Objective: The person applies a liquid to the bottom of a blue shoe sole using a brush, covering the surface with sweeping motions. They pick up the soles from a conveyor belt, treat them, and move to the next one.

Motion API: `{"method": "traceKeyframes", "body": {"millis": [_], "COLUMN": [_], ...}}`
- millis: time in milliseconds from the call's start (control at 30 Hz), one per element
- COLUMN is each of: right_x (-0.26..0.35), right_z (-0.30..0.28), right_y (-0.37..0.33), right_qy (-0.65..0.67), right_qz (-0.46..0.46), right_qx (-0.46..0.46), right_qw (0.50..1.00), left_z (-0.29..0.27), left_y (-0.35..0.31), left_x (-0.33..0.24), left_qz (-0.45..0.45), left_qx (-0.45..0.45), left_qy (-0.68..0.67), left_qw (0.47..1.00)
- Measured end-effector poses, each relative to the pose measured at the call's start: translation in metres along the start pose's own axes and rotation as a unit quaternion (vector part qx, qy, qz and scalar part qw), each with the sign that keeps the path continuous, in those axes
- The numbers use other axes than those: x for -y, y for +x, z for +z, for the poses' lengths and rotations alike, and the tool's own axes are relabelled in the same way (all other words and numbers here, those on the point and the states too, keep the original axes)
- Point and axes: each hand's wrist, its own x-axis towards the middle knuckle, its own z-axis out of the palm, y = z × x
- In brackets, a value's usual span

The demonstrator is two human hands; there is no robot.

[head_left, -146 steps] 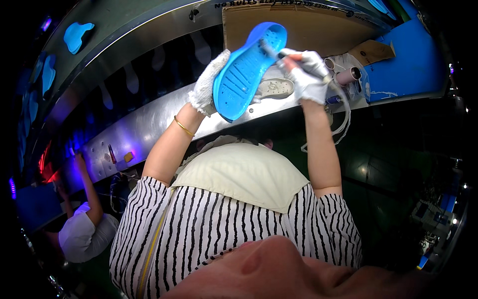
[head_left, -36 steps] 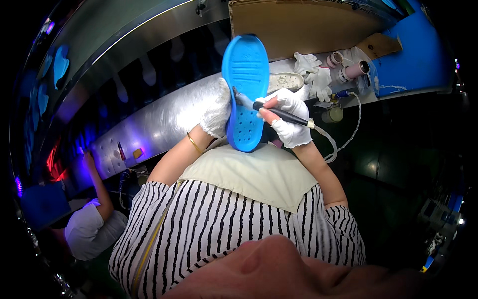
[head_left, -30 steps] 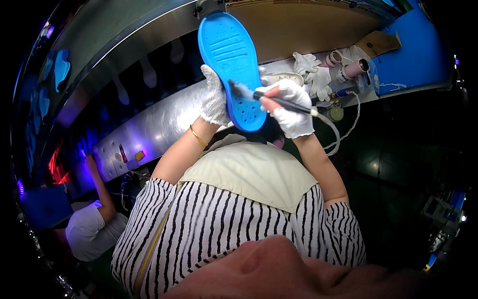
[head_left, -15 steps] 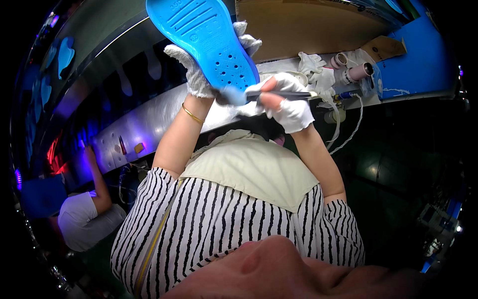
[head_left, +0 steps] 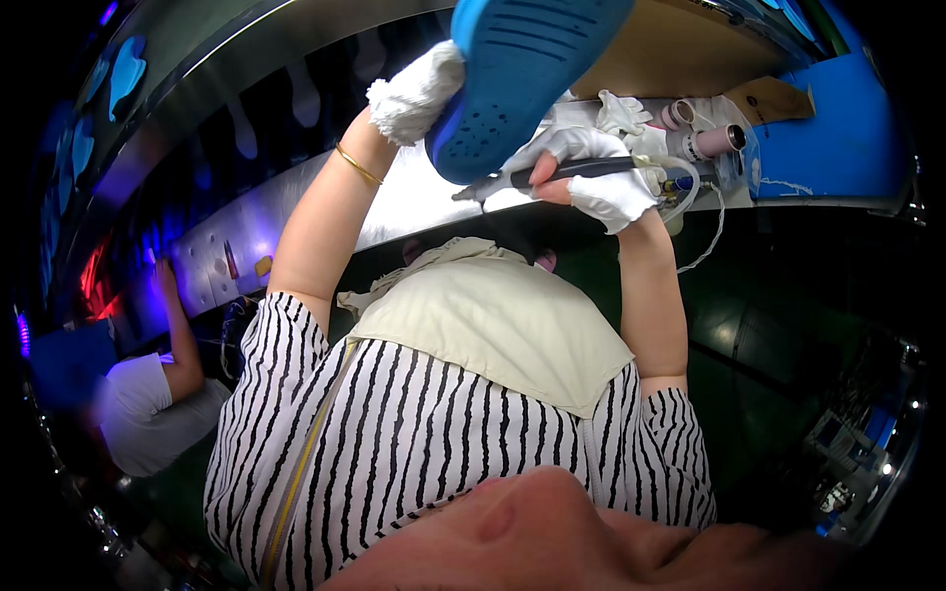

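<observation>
My left hand (head_left: 422,97), in a white knit glove, is closed on the edge of a blue shoe sole (head_left: 527,74), its fingers partly hidden behind it. The sole is raised and tilted, cut off by the top of the view, with grooves and a cluster of small holes showing. In my right hand (head_left: 599,192), gloved in white with thumb and a fingertip bare, is a black pen-shaped hand tool (head_left: 596,166) with a clear hose at its back end. The tool's grey tip points left, just below the sole's lower end; whether they touch I cannot tell.
A metal bench (head_left: 394,202) runs below my hands. At its right lie a white glove (head_left: 621,113), pink-and-white cylinders (head_left: 714,143) and a blue panel (head_left: 828,118). A cardboard box (head_left: 680,49) stands behind. To the left are a conveyor (head_left: 236,30) and a co-worker (head_left: 158,404).
The sole has moved right, tilted away and turned the other way. My right hand has shifted slightly right with the tool, whose blurred tip now shows sharper.
</observation>
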Motion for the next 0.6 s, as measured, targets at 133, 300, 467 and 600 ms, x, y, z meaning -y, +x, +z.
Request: {"method": "traceKeyframes", "body": {"millis": [133, 300, 467, 600], "right_x": [-0.011, -0.011, -0.015, -0.017], "right_z": [0.012, 0.012, 0.008, -0.004], "right_y": [0.004, 0.005, 0.011, 0.010], "right_qy": [-0.197, -0.193, -0.170, -0.219], "right_qz": [-0.184, -0.134, -0.174, -0.170], "right_qx": [-0.058, 0.011, -0.029, 0.014], "right_qw": [0.961, 0.972, 0.970, 0.961], "left_z": [0.008, 0.003, 0.005, 0.011], "left_y": [0.005, 0.009, 0.016, 0.014], "left_x": [-0.003, -0.008, -0.013, -0.015], "left_qz": [-0.050, -0.106, -0.152, -0.146], "left_qx": [-0.038, -0.017, -0.006, -0.019], "left_qy": [0.008, 0.051, 0.072, 0.088], "left_qw": [0.998, 0.993, 0.986, 0.985]}}
